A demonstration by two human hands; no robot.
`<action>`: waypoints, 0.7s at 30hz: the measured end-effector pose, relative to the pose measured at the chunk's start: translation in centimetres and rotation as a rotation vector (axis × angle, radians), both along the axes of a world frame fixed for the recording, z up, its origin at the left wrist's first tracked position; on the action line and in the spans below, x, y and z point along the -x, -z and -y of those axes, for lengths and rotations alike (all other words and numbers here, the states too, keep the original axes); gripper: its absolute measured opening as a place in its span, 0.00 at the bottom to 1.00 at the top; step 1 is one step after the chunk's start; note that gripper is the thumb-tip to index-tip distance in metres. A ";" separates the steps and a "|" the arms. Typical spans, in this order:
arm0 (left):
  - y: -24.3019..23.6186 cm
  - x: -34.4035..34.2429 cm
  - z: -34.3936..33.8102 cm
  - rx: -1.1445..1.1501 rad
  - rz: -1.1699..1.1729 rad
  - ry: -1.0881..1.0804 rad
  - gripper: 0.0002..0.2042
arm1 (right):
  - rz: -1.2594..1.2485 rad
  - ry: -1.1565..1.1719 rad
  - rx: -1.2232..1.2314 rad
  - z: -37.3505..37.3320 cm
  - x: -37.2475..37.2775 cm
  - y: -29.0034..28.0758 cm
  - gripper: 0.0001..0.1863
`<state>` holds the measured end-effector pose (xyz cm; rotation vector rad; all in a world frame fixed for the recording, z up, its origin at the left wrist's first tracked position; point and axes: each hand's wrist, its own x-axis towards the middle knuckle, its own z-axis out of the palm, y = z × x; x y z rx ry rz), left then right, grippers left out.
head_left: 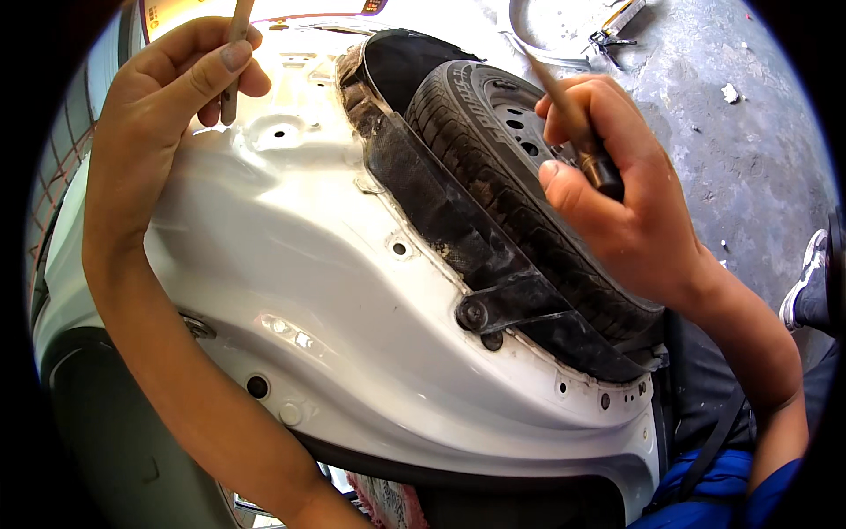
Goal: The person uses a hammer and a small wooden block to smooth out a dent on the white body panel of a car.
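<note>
My left hand (145, 132), raised at the upper left, pinches a thin flat greyish-brown stick (239, 25) between thumb and fingers. The stick's upper end runs out of the picture. Over the wheel, my right hand (639, 189) is closed around a slim tapered tool (573, 113) with a brown shaft and a dark, blunt end. Its narrow tip points up and to the left; its exact kind I cannot make out. Below both hands lies a white car body panel (291, 256) with several holes. Beside it are a dirty black wheel-arch liner (441, 203) and a tyre (480, 154).
The grey concrete floor (749, 150) at the right carries bits of debris. A black clamp-like tool (608, 41) lies near a curved pale strip (538, 48) at the top. A person's shoe (804, 280) shows at the right edge. Dark trim borders the panel's lower edge.
</note>
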<state>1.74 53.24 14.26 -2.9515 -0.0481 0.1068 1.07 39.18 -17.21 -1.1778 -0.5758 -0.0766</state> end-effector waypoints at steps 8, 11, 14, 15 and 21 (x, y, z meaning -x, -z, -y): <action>-0.5 0.3 -0.4 0.030 0.052 0.063 0.14 | -0.292 -0.041 -0.298 -0.2 1.4 -0.3 0.10; -0.1 0.4 0.2 0.023 -0.008 0.042 0.14 | -0.044 -0.009 0.025 0.1 1.0 -0.7 0.08; 0.1 0.5 -0.1 0.034 0.037 0.074 0.14 | -0.110 0.021 -0.191 0.3 0.3 -0.2 0.09; 0.2 0.5 -0.2 0.050 0.034 0.078 0.15 | -0.215 0.006 -0.291 0.2 0.5 -0.5 0.09; -0.2 0.4 0.4 0.015 0.007 0.019 0.16 | 0.015 -0.071 0.108 0.2 0.5 -0.6 0.06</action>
